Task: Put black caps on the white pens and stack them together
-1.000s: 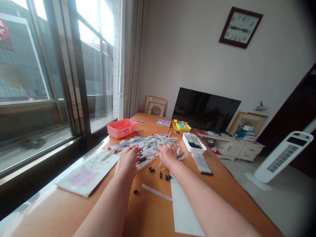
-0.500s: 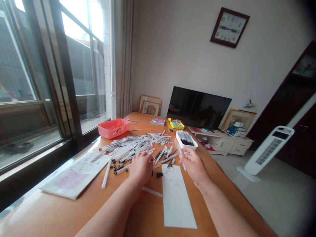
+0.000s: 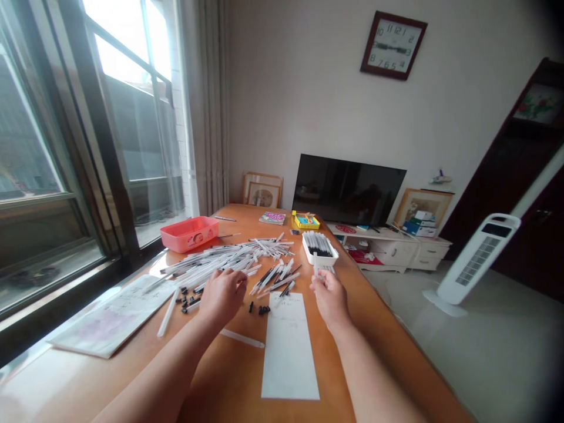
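My right hand (image 3: 331,298) is closed around a whitish pen barrel (image 3: 315,263), which points up just in front of the white box (image 3: 335,256). Packed in that box are several clear pens (image 3: 316,242) with black ends. Over the near edge of the pen pile, my left hand (image 3: 224,296) has its fingers curled inward toward the thumb; whatever lies between them is hidden. Black caps (image 3: 264,309) lie to its right, and more black caps (image 3: 184,296) to its left. Clear pen tubes (image 3: 229,258) form a loose heap beyond it. Thinner black-and-clear pieces (image 3: 273,277) lie between the hands.
A pink basket (image 3: 189,235) stands at the table's left side. Closer in are a paper booklet (image 3: 110,317), a white paper strip (image 3: 291,352) and a loose tube (image 3: 242,338). A yellow box (image 3: 305,221) and a small colourful book (image 3: 272,218) sit at the far end.
The view has swung slightly right. My left hand has drawn back a little to the left, uncovering a black cap. The barrel in my right hand now stands more upright.
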{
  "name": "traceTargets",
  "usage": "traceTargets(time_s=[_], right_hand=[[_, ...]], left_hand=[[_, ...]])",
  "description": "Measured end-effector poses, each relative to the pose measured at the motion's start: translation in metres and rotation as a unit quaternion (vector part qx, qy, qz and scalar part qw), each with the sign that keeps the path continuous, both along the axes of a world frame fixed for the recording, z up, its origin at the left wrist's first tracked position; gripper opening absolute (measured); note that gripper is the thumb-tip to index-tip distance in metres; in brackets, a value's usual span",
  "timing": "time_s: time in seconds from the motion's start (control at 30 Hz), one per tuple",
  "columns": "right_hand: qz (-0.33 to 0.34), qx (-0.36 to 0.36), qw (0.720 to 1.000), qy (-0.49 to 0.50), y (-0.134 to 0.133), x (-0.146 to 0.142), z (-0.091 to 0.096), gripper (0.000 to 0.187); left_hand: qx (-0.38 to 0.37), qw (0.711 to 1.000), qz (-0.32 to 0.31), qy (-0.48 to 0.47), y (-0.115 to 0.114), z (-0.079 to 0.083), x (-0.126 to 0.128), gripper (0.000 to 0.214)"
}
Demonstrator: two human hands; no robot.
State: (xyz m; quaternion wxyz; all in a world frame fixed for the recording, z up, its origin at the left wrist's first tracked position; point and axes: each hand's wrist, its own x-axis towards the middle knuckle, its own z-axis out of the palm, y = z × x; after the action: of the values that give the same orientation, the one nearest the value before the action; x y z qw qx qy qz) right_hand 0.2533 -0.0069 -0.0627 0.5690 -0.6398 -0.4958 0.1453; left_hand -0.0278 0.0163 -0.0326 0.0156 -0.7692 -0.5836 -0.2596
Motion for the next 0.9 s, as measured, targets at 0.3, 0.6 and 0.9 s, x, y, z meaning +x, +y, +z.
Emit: traceTargets(time_s=[0.3,0.6,0.9], right_hand=[[0.020,-0.023,0.991,-0.134,-0.013,-0.014,0.014,0.025],[0.003,-0.029,0.988,-0.149,-0.007,-0.004,0.013,0.019],[0.002,-0.035,0.990,-0.139,-0.005,-0.004,0.011,0.020]], left_hand=[[-0.089,0.996,-0.014,0.028,0.005,0.014,0.024,0.019],[-0.102,0.994,0.016,0.039,0.008,-0.011,0.053,0.016],[-0.068,0.995,0.005,0.077,0.005,-0.016,0.057,0.022]])
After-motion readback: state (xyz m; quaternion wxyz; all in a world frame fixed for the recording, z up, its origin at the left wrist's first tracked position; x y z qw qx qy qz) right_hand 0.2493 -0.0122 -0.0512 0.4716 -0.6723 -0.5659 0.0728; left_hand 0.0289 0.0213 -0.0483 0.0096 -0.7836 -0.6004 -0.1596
